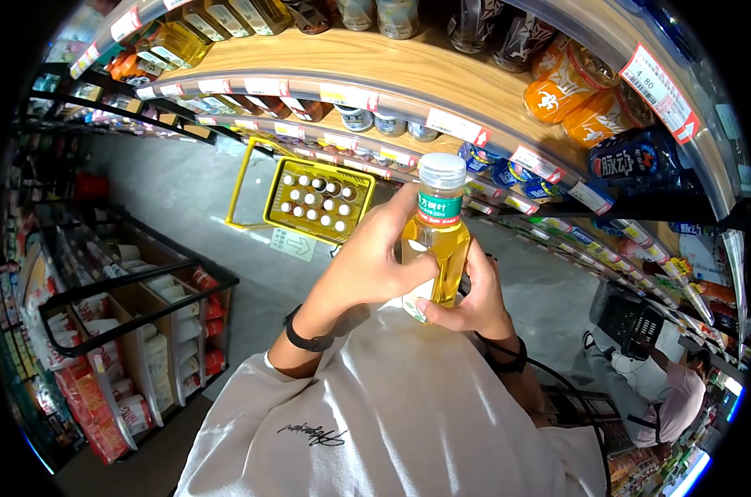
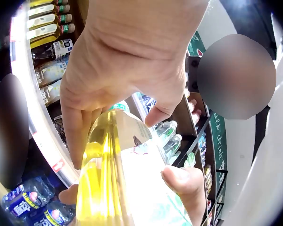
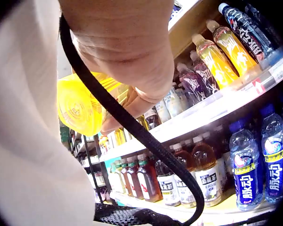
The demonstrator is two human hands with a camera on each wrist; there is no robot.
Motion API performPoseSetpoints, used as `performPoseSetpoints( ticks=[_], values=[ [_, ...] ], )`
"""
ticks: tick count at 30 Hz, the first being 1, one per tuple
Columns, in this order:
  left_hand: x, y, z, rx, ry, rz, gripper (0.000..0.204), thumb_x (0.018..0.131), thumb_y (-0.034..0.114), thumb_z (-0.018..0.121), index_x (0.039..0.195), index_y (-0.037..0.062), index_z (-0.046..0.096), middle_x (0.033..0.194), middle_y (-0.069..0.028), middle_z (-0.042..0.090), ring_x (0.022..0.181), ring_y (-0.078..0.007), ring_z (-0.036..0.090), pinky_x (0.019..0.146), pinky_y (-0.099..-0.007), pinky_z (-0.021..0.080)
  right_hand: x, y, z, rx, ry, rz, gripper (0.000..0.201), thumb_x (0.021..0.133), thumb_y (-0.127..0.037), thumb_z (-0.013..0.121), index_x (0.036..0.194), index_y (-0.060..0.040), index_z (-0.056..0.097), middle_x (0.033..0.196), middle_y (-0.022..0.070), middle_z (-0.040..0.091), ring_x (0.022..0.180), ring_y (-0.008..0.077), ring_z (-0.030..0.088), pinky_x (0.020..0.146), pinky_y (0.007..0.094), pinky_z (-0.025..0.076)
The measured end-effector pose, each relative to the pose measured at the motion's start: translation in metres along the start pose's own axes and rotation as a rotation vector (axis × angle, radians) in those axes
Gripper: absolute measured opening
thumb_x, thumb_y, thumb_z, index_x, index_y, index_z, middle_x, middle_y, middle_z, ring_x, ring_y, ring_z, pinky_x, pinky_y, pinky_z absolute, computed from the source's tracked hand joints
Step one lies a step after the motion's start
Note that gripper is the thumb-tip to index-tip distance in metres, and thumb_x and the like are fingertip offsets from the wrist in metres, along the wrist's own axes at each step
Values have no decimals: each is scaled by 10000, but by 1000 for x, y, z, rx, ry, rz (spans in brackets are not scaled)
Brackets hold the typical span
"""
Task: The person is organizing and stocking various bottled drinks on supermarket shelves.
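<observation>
A clear bottle of yellow tea (image 1: 448, 263) with a clear cap and a green and red neck band stands nearly upright in front of the chest. My left hand (image 1: 377, 255) grips its upper body, thumb across the pale label. Lower down, my right hand (image 1: 485, 296) holds the other side near the base. In the left wrist view the label's white panel faces up past the left hand (image 2: 127, 61), and the right thumb (image 2: 185, 184) presses its edge. The right wrist view shows the bottle's base (image 3: 79, 102) beside the right hand (image 3: 125, 40).
Drink shelves (image 1: 293, 62) curve across the front and right. On the floor ahead is a yellow basket (image 1: 269, 199) filled with white-capped bottles. A rack (image 1: 139, 331) of packaged goods stands at left. Another person (image 1: 673, 393) is at lower right, near a black basket (image 1: 632, 327).
</observation>
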State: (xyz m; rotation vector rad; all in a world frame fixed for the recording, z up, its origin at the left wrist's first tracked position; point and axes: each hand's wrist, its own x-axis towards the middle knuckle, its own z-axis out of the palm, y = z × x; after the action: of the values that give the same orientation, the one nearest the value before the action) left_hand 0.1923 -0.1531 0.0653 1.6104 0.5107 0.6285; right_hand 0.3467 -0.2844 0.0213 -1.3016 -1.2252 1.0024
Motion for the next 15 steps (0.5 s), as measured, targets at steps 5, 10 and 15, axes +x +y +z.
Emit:
performPoseSetpoints(
  ticks=[5,10,15],
  values=[
    [3,4,0,-44,4,-49,579,766,73,695,1312,-37,538,1121,-210,694,1046,-329,684,948,-391,524,3,3,-3,46,-16,17,776,711,-274,891,1329,3,513,1099,116,705,989,196,708,883,336,552],
    [5,0,0,-14,35,-27,555,758,69,690,1279,-45,533,1092,-210,690,1014,-320,683,927,-395,527,9,5,-6,-2,-20,3,755,697,-288,903,1291,2,536,1068,127,715,932,217,726,841,343,565],
    [7,-6,-2,-57,57,-29,510,764,70,687,1233,-51,526,1047,-218,680,950,-321,671,883,-395,530,14,8,-7,-98,-5,4,744,679,-330,918,1237,2,556,992,143,724,849,284,749,770,370,581]
  ],
)
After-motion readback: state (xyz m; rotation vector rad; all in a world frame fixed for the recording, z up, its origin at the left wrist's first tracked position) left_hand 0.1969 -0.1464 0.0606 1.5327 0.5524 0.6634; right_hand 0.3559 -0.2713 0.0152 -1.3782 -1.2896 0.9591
